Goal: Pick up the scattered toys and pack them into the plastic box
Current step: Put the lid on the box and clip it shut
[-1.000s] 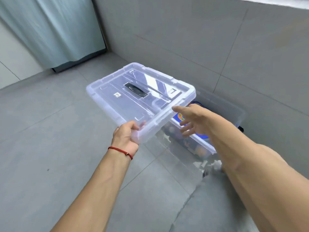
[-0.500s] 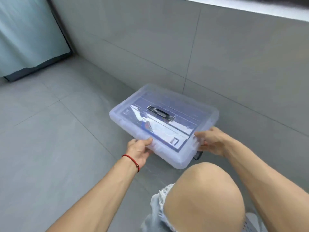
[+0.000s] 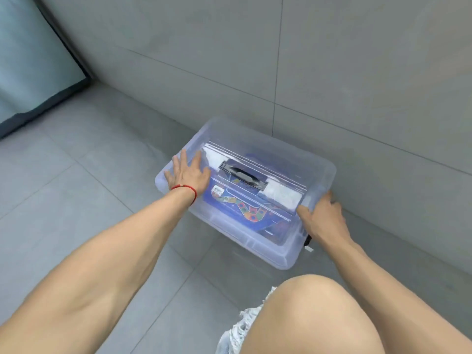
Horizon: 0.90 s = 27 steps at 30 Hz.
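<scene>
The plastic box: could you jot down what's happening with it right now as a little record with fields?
box: clear plastic box on the grey tiled floor, beside the wall
lid: clear lid on top, black handle in its middle
contents: colourful blue item seen through the lid; the rest is unclear
left hand: left hand lies flat on the lid, fingers straight, red cord at the wrist
right hand: right hand grips the lid's right edge
person: bare knee in front of the box
</scene>
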### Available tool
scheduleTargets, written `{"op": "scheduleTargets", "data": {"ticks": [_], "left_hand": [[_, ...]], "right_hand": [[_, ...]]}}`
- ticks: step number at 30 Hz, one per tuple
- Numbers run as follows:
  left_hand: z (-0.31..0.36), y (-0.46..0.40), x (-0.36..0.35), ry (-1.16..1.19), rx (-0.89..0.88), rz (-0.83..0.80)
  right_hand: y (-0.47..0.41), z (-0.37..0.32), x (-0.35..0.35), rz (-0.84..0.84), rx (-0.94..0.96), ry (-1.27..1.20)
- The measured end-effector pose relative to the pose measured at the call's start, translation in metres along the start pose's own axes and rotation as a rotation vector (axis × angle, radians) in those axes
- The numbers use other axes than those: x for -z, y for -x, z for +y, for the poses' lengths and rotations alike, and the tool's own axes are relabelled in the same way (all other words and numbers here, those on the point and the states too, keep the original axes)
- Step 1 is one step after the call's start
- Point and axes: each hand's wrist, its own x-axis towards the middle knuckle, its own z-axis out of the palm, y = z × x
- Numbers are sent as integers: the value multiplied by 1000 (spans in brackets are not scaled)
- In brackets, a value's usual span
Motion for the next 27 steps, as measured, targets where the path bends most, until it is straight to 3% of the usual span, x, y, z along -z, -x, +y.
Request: {"op": "scheduleTargets", "data": {"ticks": [2,6,13,19,23,27], "left_hand": [[-9,-19,-8,-108,-34,-88],[-11,-47,-4,-181,-143,-77],[-22,-88,15,40,-209,66],[-34,-124,18,329,24,-57],[-48,-138,23,271,158,-237],[-61,-134,18,204,178,-348]], "right_hand": [[-1,2,-4,-1,-2,-22],[-6,5,-15,-32,27,-116],[-26,5,-12,-75,15,-176],[-35,21,-2,-156,58,-309],[-38,22,-1,-121,-109,-481],[-46,5,5,-39,-124,-417]]}}
